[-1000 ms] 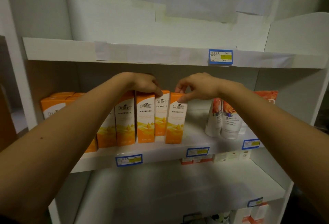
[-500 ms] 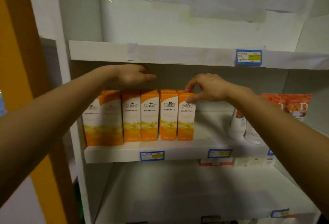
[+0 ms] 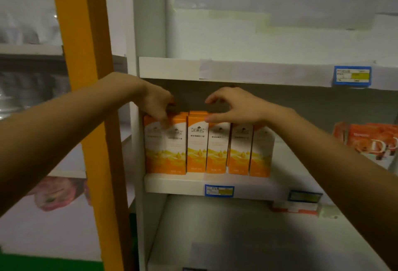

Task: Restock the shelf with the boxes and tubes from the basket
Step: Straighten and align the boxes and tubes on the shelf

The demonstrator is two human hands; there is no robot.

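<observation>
left hand (image 3: 155, 102) has dropped from above the row onto the far-left orange boxes (image 3: 206, 143), fingers curled over the top edge (real hold? cannot tell). right hand (image 3: 234, 107) has let go, thumb and fingers spread, holding nothing. the boxes stand upright on the shelf (image 3: 174, 184), packed at its left end.

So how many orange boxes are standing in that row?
6 across the front of the shelf. More may hide behind.
</observation>
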